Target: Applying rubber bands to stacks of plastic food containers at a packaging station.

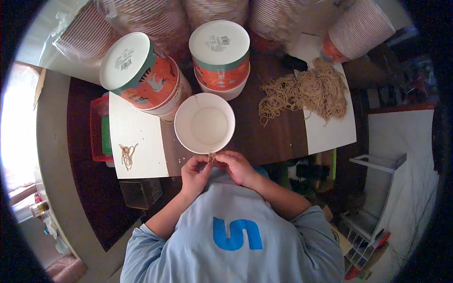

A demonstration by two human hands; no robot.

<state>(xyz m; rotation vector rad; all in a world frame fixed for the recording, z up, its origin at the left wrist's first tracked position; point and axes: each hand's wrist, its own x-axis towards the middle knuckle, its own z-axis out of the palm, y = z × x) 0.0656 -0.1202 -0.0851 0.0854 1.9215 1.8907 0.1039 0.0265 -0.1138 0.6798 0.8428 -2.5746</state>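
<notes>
A white paper tub (184,129) stands with its open mouth toward me at the table's near edge. At its near rim, a thin tan cord (211,154) is pinched between the fingertips of both hands. My left hand (194,173) grips it from the left with fingers closed. My right hand (237,169) meets it from the right, thumb and forefinger pressed together. Another bit of cord shows at the tub's far rim. Just beyond stand two stacks of upturned tubs, the left stack (153,78) and the middle stack (222,75), orange and green with printed pictures and white bases.
A tangled heap of tan cords (321,92) covers the table's right side, with a small black object (294,62) behind it. A few loose cords (126,155) lie on the white left panel (141,165). Bagged nested tubs (146,21) line the back. A red crate (98,127) sits left.
</notes>
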